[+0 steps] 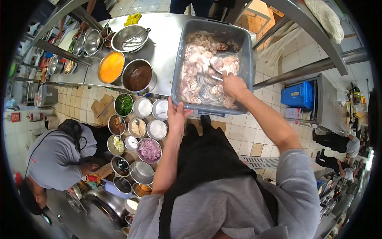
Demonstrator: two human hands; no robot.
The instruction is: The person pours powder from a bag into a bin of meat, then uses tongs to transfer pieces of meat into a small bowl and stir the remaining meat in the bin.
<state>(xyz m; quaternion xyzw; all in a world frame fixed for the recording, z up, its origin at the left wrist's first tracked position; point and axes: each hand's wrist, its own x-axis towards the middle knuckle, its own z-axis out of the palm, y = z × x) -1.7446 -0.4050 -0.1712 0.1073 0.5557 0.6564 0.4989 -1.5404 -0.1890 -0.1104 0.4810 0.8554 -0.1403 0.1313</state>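
A grey rectangular tub [179, 79] holds pale, wet-looking pieces that resemble raw meat, at the edge of a steel counter [163, 44]. My right hand [234, 85] is closed around the handles of metal tongs [216, 74] over the middle of the tub; their tips are among the pieces and partly blurred. My left hand [178, 113] is at the tub's near left corner, its fingers spread against the rim and outer wall. What the left thumb presses on is hard to make out.
Left of the tub are a pot of dark liquid [137, 75], a pot of orange liquid [111, 67] and a steel bowl [130, 38]. Several ingredient bowls, including chopped onion [149, 150], stand beside my left forearm. A co-worker [59, 155] bends at the left. A metal rail [310, 68] crosses at right.
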